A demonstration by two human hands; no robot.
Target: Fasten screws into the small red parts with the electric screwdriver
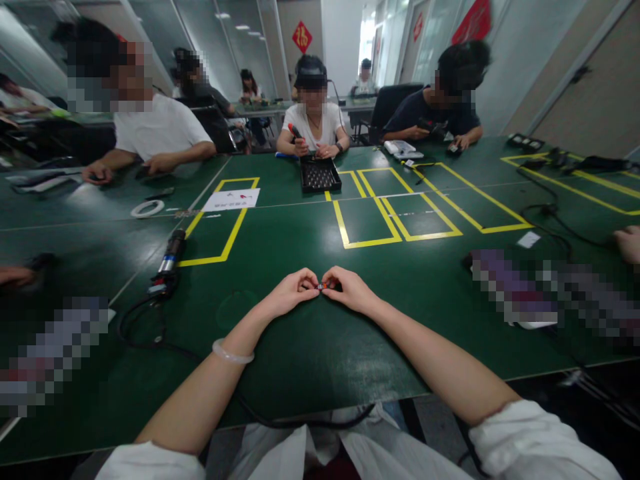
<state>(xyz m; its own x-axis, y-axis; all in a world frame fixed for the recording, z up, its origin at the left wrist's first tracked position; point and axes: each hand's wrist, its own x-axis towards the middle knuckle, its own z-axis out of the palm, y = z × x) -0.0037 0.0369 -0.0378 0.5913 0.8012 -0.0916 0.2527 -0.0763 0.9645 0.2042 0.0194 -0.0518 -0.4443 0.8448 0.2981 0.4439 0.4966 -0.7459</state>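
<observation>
My left hand [290,293] and my right hand [350,288] meet fingertip to fingertip low over the green table [310,347], straight in front of me. Both pinch a tiny dark and red part [323,285] between them; its shape is too small to make out. A pale bangle [233,353] circles my left wrist. Both forearms stretch out from white sleeves at the table's near edge.
An electric screwdriver [167,263] with a black cable lies to my left. A black tray [319,175] sits farther out, in front of a seated person. A roll of white tape [147,209] and a paper sheet [231,199] lie left. Other people work around the table; cables lie right.
</observation>
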